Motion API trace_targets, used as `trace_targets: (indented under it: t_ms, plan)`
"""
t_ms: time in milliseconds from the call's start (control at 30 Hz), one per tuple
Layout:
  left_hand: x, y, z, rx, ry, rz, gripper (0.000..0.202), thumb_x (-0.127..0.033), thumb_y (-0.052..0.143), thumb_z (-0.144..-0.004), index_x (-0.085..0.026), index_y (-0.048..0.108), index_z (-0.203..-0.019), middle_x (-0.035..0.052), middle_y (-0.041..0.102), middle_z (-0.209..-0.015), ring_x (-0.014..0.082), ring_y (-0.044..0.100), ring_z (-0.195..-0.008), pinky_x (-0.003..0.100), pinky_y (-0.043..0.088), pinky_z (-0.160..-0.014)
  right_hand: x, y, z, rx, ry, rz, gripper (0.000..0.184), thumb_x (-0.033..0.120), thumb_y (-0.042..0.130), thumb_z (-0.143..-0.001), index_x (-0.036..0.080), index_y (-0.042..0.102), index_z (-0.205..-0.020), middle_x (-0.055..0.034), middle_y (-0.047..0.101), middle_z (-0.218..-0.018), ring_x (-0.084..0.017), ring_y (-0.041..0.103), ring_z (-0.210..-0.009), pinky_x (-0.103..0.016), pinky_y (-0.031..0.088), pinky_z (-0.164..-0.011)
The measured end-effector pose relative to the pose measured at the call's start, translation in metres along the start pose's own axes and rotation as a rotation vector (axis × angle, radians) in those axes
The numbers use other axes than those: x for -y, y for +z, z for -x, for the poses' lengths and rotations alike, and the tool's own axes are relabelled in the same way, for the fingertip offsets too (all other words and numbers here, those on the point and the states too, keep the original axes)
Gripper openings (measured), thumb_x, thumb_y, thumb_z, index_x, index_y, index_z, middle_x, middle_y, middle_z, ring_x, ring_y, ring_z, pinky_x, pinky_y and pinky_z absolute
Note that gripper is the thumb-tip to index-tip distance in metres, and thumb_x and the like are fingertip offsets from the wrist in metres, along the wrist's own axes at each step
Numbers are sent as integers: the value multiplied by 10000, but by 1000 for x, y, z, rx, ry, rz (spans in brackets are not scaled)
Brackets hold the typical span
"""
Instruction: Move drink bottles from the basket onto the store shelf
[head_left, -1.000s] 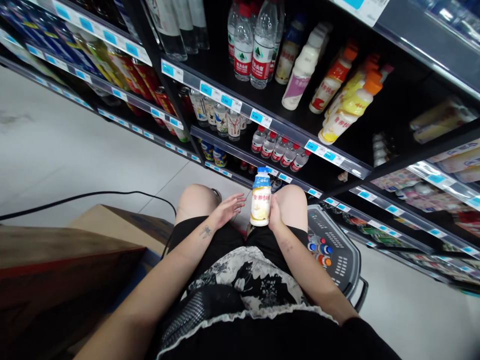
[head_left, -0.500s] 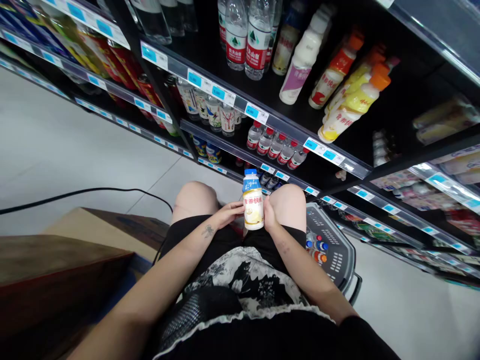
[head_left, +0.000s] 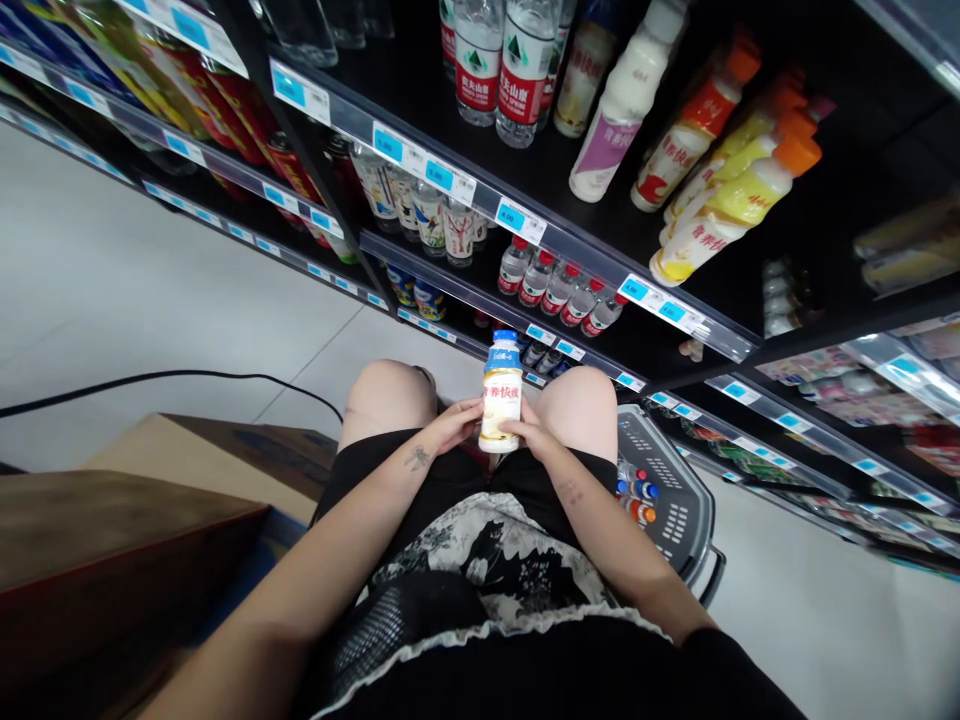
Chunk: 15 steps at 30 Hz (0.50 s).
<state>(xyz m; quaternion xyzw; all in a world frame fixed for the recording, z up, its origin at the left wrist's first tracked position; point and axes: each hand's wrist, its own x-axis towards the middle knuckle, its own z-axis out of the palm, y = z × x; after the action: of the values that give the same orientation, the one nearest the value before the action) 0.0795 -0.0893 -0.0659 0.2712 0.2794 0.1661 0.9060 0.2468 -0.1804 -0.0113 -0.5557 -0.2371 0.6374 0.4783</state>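
Note:
Between my knees I hold a small drink bottle [head_left: 500,405] upright, its label facing me; it has a blue cap, a blue neck band and a white and yellow body with red lettering. My left hand [head_left: 457,425] grips it from the left side, fingers partly behind it. On the right, my right hand [head_left: 534,432] is closed around it, with the thumb across the lower label. Similar bottles stand on the upper shelf: a purple-labelled bottle [head_left: 604,150], a red one [head_left: 679,150] and a yellow one with an orange cap [head_left: 705,235].
Ahead, the shelf edge [head_left: 570,250] carries price tags. Water bottles [head_left: 521,90] stand above, small red-capped bottles [head_left: 559,290] below. A dark basket [head_left: 675,490] with several capped bottles sits by my right leg. Cardboard boxes [head_left: 217,450] and a black cable [head_left: 172,377] lie left.
The bottle has turned slightly and shifted a little left. My right thumb now lies across its front, where before the hand was at its side. The view has shifted slightly.

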Motion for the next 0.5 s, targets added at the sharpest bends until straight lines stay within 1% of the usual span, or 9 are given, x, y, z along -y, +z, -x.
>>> trace_targets:
  t_ms: [100, 200, 300, 367, 500]
  plan:
    - [-2, -2, 0, 8, -2, 15, 552, -425, 961, -651, -153, 804, -1105, 125, 824, -1087, 257, 780, -964, 361, 577, -944, 4, -2, 0, 29, 8, 36, 941, 279, 871, -610, 261, 470, -1461, -40, 688, -1362, -306, 633, -1268, -452, 534, -1084]
    - [-3, -4, 0, 22, 2, 26, 516, -411, 958, -660, -142, 808, -1074, 125, 828, -1061, 256, 785, -936, 352, 590, -918, 8, -3, 1, 130, 36, 44, 1037, 277, 888, -620, 274, 389, -1530, -44, 629, -1455, -296, 595, -1327, -448, 501, -1133]
    - [-3, -5, -1, 42, 8, 37, 501, -400, 949, -678, -123, 805, -1071, 141, 826, -1057, 265, 788, -937, 355, 589, -930, 9, -5, 1, 227, 49, 30, 1180, 268, 915, -591, 282, 286, -1589, -47, 621, -1459, -277, 611, -1299, -437, 494, -1144]
    - [-3, -6, -1, 51, 11, 42, 498, -390, 944, -687, -121, 803, -1082, 144, 825, -1069, 267, 789, -946, 355, 586, -943, 8, -6, 1, 241, 37, 36, 1234, 265, 933, -569, 279, 257, -1602, -58, 612, -1466, -278, 608, -1301, -448, 482, -1157]
    - [-3, -6, -2, 56, 6, 42, 506, -375, 939, -697, -134, 799, -1119, 139, 825, -1073, 273, 791, -954, 367, 592, -941, 8, -6, 0, 244, 32, 52, 1239, 275, 946, -565, 274, 269, -1602, -73, 573, -1513, -301, 571, -1364, -481, 457, -1184]
